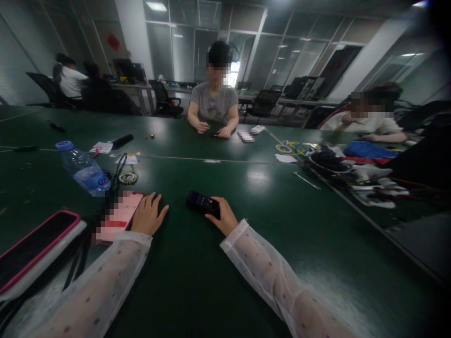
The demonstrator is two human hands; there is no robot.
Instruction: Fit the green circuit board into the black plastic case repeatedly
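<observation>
My right hand (pixel 224 217) grips the near end of a small black handheld device (pixel 197 201), thumb on one side and fingers on the other. The device has a little screen and buttons and lies low at the tabletop. Flat beside it on the left rests my left hand (pixel 149 217), fingers spread, with nothing in it. Its outer edge is at a phone (pixel 118 217) with a lit pink screen, partly covered by the hand and wrist. Both forearms wear sheer white dotted sleeves.
Left on the green table (pixel 197 277) are a tilted water bottle (pixel 84 169), a beaded bracelet (pixel 128 178) and a pink-rimmed phone-like device (pixel 38 246). A wrench (pixel 306 180) and a cable pile (pixel 327 162) lie right. A person (pixel 213 101) sits opposite; another sits right.
</observation>
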